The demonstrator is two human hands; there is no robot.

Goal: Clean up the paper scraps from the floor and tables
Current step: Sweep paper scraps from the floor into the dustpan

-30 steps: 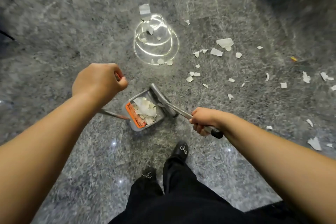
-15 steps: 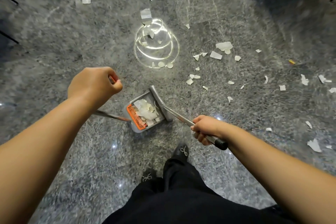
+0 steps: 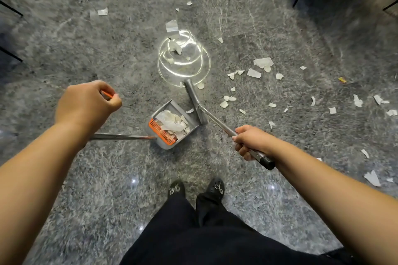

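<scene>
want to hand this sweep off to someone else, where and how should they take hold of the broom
Grip the broom high on its metal shaft, near the black end cap, coming from the right, where the right hand now wraps it. The shaft slopes up from the low grey head beside the dustpan, so the upper end is probably the easiest part to reach standing.

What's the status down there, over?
Left hand grips the dustpan handle; right hand grips the broom. Dustpan holds scraps. Many scraps on the floor ahead. Nothing blocking.
</scene>
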